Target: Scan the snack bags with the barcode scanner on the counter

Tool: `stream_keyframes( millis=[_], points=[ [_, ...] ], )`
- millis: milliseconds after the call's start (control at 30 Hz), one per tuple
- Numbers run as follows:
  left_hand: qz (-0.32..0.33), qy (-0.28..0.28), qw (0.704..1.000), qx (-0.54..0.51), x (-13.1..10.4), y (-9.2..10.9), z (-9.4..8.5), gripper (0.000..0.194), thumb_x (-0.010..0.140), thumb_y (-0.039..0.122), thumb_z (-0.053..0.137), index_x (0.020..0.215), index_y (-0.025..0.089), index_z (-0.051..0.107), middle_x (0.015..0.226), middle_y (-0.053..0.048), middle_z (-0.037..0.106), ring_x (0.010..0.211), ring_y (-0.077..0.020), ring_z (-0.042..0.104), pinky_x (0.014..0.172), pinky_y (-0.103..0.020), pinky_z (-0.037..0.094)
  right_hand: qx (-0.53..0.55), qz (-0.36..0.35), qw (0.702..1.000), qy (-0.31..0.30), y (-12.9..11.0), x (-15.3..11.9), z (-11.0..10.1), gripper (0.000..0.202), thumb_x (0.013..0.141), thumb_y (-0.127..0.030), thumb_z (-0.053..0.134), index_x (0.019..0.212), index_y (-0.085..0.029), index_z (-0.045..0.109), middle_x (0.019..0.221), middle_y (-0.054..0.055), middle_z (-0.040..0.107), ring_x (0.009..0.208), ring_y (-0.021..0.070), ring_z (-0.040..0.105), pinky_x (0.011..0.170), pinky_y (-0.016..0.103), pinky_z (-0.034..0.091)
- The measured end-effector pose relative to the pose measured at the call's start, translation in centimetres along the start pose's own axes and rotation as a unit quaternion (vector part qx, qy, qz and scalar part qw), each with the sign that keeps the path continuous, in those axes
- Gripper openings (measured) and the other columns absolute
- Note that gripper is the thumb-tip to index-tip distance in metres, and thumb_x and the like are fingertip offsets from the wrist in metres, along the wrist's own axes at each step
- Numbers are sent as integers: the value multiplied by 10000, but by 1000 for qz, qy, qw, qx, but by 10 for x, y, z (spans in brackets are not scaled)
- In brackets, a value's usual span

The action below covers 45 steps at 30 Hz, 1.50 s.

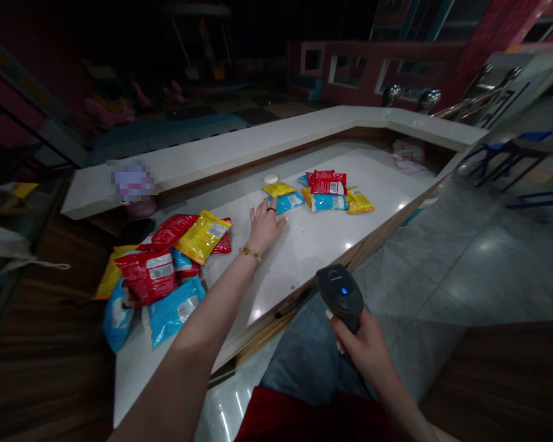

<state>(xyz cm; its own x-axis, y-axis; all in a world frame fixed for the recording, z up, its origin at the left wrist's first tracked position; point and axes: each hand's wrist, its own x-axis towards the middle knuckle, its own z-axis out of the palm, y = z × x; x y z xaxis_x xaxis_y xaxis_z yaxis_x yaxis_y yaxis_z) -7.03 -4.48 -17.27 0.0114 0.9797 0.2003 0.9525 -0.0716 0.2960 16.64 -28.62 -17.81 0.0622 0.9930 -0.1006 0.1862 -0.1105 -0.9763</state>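
Observation:
My left hand point(265, 226) reaches over the white counter with its fingers apart, holding nothing. Its fingertips overlap the left edge of a blue snack packet point(289, 202); whether they touch it I cannot tell. A yellow packet point(279, 189) lies against the blue one. In my right hand point(366, 341) is a black barcode scanner point(338, 288) with a blue light on top, held by its handle in front of the counter. Further right sits a small pile of packets, a red packet point(328, 183) on top. To the left is a larger heap, including a shiny yellow packet point(203, 237).
A raised white ledge point(276, 139) runs along the counter's far side. A small white round object point(271, 178) lies behind the packets. A pixelated item point(133, 181) stands on the ledge at left. Blue stools point(541, 187) stand on the grey floor at right.

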Motion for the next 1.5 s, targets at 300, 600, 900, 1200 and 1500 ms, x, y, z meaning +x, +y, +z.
stream_keyframes(
  millis=[300,600,900,1200,1500],
  points=[
    [48,-79,994,60,-28,6,18,750,1093,525,467,1673,51,434,1743,-300,376,1640,-424,376,1349,-720,137,-6,-9,1000,1,-3,3,-1,257,845,-491,714,837,-261,602,486,-68,553,390,183,588,413,254,448],
    [114,13,993,21,-96,11,-3,471,1030,427,649,1407,146,674,1430,-225,690,1411,-380,602,1320,-650,305,-14,-16,1000,2,-4,1,1,185,838,-424,694,833,-262,605,491,-60,561,414,176,570,413,242,432],
    [111,-1,994,-9,-71,10,21,706,1049,445,607,1678,172,435,1746,-253,402,1618,-432,401,1330,-727,225,-18,-31,999,3,-3,0,2,198,866,-433,714,865,-248,642,517,-51,573,418,173,555,412,238,445],
    [107,29,993,-50,-77,4,11,618,970,360,727,1551,203,588,1502,-197,638,1453,-355,567,1336,-678,253,-14,-32,999,-2,-5,0,8,214,885,-437,732,905,-232,677,511,-53,558,445,191,586,440,254,469],
    [118,1,992,-53,-77,7,17,663,973,354,726,1605,245,559,1498,-170,649,1434,-364,562,1329,-679,240,-17,-20,1000,-8,-4,0,10,193,867,-404,684,932,-223,684,516,-55,561,426,177,561,434,247,456]
  ],
)
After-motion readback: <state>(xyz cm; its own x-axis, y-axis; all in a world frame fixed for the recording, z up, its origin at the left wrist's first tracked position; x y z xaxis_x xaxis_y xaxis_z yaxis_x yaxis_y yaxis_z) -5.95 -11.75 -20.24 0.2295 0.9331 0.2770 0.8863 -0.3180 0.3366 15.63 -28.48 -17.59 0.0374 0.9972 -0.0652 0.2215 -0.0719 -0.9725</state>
